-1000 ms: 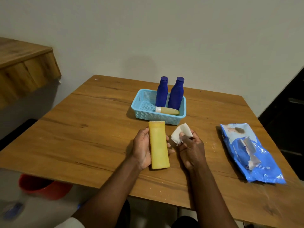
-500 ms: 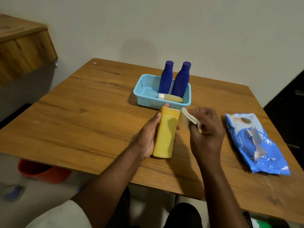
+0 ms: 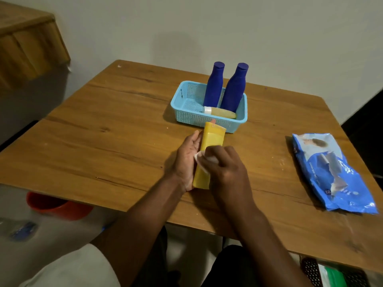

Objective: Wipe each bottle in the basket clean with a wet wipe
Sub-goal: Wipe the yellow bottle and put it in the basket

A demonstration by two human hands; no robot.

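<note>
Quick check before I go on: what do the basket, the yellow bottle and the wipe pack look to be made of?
Basket: light blue moulded plastic, going by its perforated mesh walls and solid rim.
Yellow bottle: opaque plastic, smooth with a soft sheen; likely squeezable, though that is a guess.
Wipe pack: thin glossy printed plastic film, crinkled and catching highlights.

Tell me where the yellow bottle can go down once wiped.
Bare table left of the basket; another patch between basket and wipes pack. Inside the basket, only its left end is free; blue bottles fill the right.
</note>
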